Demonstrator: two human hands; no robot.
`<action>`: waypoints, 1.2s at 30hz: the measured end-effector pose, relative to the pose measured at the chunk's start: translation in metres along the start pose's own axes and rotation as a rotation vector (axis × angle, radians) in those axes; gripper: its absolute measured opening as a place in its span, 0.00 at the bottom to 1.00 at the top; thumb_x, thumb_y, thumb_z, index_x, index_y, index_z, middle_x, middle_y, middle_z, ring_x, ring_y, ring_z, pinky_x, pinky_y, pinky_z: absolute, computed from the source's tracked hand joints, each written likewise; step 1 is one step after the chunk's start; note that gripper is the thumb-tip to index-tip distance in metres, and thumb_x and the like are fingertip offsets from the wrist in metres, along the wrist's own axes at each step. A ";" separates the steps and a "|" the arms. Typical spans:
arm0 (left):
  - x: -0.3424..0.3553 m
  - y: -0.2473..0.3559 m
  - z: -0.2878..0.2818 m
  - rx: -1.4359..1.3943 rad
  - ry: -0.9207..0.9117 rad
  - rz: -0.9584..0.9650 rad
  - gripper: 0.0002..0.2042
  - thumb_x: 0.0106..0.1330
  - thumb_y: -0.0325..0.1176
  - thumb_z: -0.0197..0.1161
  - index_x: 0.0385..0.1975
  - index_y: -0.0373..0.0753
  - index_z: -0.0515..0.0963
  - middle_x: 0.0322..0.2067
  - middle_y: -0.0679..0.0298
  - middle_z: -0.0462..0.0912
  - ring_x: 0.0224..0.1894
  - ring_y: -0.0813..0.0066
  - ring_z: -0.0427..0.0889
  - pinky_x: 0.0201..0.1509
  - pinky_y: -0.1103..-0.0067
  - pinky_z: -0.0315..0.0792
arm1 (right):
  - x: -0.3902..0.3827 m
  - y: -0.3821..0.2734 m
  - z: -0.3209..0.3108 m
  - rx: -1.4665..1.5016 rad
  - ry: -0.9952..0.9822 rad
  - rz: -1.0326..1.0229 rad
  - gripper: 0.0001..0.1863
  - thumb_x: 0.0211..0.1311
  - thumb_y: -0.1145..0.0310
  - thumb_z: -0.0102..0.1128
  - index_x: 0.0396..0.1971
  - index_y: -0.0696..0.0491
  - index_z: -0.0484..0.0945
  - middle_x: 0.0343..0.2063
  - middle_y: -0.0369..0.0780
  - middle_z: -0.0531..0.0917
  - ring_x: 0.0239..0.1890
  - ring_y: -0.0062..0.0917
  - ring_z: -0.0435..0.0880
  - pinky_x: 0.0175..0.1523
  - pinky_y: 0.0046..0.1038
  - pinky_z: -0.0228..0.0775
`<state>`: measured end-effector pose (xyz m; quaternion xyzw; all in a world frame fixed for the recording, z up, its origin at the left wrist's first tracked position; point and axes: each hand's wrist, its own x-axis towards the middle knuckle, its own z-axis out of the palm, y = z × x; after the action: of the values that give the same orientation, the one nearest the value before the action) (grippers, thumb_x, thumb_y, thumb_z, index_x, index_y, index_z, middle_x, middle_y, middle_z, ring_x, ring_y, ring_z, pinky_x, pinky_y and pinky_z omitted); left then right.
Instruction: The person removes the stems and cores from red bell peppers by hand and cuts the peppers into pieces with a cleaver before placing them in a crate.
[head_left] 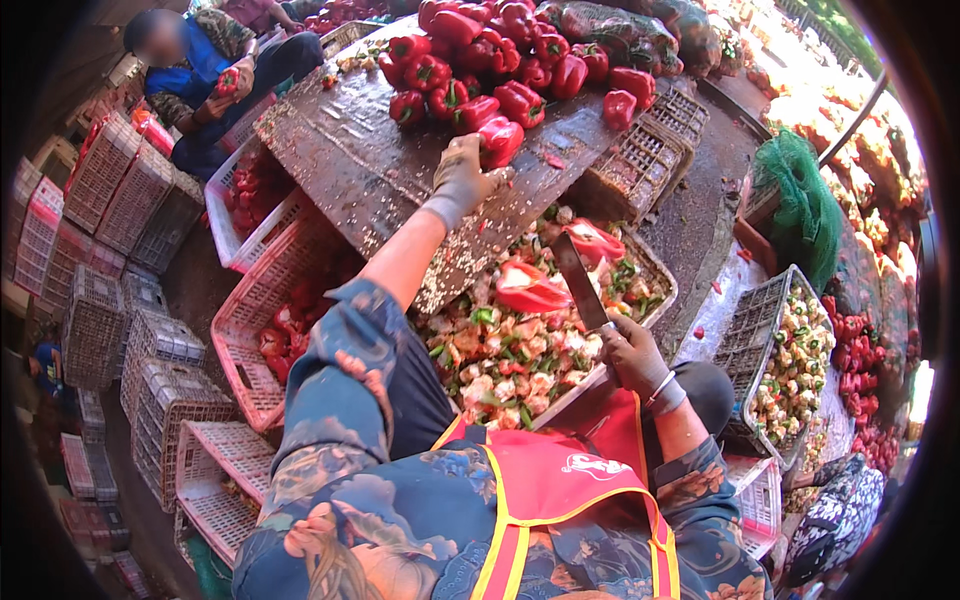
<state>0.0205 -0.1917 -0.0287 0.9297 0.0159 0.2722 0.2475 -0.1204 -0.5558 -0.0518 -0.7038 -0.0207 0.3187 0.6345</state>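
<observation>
My gloved left hand [465,182] is at the near edge of a heap of whole red bell peppers [490,50] on a wet, seed-strewn board [345,150]. Its fingers and thumb are closed around one red bell pepper [500,141]. My gloved right hand [637,358] grips a knife [580,284], its broad blade pointing up and away to the left. Below the blade, a crate [657,275] in front of me is full of pale pepper cores and green stems [510,365]. Two cut red pepper pieces, one nearer [530,288] and one farther [596,241], lie on top.
A pink crate [235,345] with red pepper pieces stands left of my knees, a white one [222,225] beyond it. Stacked crates [165,400] fill the left. A crate of cores [750,355] and green netting [800,200] are at right. Another person [210,70] holds a pepper at far left.
</observation>
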 end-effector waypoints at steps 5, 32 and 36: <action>0.071 0.006 0.042 0.304 -0.301 -0.459 0.41 0.45 0.53 0.73 0.58 0.37 0.66 0.55 0.48 0.75 0.58 0.51 0.76 0.60 0.65 0.71 | 0.011 0.007 0.005 0.091 0.095 -0.166 0.15 0.71 0.65 0.51 0.53 0.55 0.71 0.18 0.31 0.70 0.17 0.13 0.68 0.19 0.19 0.61; 0.138 -0.088 0.063 0.225 -0.261 -0.443 0.42 0.46 0.54 0.74 0.62 0.43 0.67 0.59 0.48 0.71 0.60 0.51 0.73 0.63 0.65 0.68 | 0.044 -0.039 0.016 0.169 -0.035 -0.047 0.17 0.70 0.67 0.51 0.56 0.55 0.70 0.18 0.30 0.72 0.14 0.12 0.67 0.17 0.18 0.59; 0.107 -0.100 0.076 -0.404 -0.148 -0.429 0.33 0.45 0.40 0.78 0.53 0.33 0.74 0.47 0.53 0.81 0.50 0.64 0.80 0.56 0.72 0.73 | 0.038 -0.052 0.022 0.187 0.036 -0.071 0.17 0.71 0.67 0.49 0.56 0.55 0.71 0.18 0.31 0.73 0.14 0.13 0.68 0.18 0.17 0.60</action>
<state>0.1615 -0.1205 -0.0777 0.8544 0.1392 0.1428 0.4798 -0.0806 -0.5095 -0.0204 -0.6459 -0.0044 0.2837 0.7087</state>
